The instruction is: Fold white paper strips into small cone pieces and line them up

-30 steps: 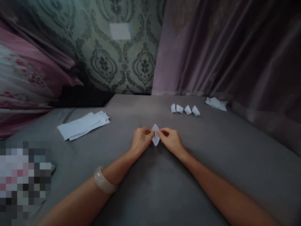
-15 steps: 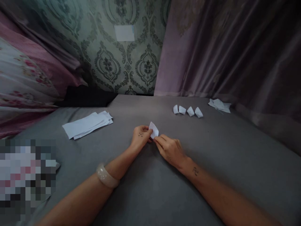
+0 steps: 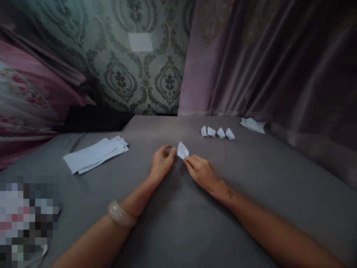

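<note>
Patterned wallpaper [image 3: 119,56] and a mauve curtain [image 3: 200,74] rise behind a grey surface [image 3: 178,227], where flat white sheets [image 3: 96,154] lie to the left and four small folded pieces [image 3: 221,133] sit in a row at the far right. Near the middle, a folded white paper [image 3: 183,150] has its near corner pinched in the fingers of the right hand [image 3: 202,172]; the left hand [image 3: 162,160] is just beside it, thumb and fingers apart.

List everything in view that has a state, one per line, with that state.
Folded paper: creased, pinched at its lower corner
Right hand: closed on that corner
Left hand: partly open, not gripping
Four paper shapes: folded, in a row
Paper strips: flat, overlapping
Paper pile: loose, uneven
Bracelet: worn on the left arm
Right curtain: hanging in folds
</note>
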`<state>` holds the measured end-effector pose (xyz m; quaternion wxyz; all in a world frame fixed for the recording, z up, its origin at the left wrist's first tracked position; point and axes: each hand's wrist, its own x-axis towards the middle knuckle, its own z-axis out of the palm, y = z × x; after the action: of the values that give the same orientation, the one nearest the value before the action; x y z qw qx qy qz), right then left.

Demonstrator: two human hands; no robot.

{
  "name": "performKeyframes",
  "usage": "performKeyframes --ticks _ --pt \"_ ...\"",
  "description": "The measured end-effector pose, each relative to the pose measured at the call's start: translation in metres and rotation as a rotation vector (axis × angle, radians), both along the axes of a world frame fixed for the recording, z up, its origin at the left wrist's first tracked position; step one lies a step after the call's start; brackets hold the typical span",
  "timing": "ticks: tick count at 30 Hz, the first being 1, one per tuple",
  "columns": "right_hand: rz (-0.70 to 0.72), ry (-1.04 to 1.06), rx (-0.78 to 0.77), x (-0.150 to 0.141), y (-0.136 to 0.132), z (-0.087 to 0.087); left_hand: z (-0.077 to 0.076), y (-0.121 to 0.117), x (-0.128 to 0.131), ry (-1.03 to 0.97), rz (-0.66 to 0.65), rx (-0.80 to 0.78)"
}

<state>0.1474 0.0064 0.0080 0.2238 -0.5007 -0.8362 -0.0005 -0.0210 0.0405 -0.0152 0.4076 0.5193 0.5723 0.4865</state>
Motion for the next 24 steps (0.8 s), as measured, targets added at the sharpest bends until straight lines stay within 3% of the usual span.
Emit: performKeyframes --ticks 4,11,17,24 --pt "-0.209 -0.009 -0.016 0.019 0.048 0.0 0.002 0.004 -0.002 0.012 0.055 -0.077" --pt "-0.308 -0.022 -0.016 0.027 0.111 -0.008 -0.01 0.011 -0.003 0.015 0.031 -0.087" --pt "-0.363 -0.021 -0.043 0.023 0.137 -0.012 -0.015 0.013 -0.003 0.08 0.026 -0.093" --pt "-0.397 -0.014 -0.09 0.025 0.143 -0.014 -0.015 0.013 -0.003 0.084 0.013 -0.096"
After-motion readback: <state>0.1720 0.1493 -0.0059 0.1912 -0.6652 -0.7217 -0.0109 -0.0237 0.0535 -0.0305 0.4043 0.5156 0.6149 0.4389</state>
